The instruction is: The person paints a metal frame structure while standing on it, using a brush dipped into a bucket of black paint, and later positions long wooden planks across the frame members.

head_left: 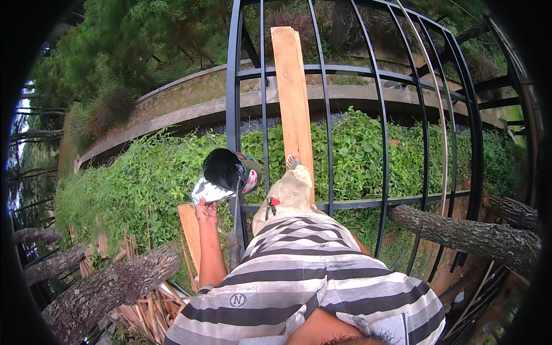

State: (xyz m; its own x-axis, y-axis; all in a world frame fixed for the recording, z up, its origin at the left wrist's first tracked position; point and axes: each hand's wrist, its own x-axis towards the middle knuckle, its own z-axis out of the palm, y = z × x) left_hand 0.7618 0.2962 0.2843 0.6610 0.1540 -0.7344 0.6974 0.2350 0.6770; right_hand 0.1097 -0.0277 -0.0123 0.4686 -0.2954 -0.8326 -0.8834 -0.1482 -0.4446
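At the left edge of a black metal frame (233, 86), a paint can (250, 172) with a dark, glossy black inside leans with its mouth to the left. My left hand (207, 213) is just below it, fingers closed on a crumpled, shiny silver-white piece (208, 190) under the can's mouth. Whether that piece touches the can, I cannot tell. My right hand is out of sight; only a sliver of the right arm (362, 247) shows beside my striped shirt (305, 253).
My sandalled foot (293, 163) rests on wooden planks (292, 98) lying along the frame's bars. Green plants (356, 144) grow below, before a low concrete wall (207, 109). Rough logs (471, 233) lie at both sides. Scrap wood (152, 316) is piled at lower left.
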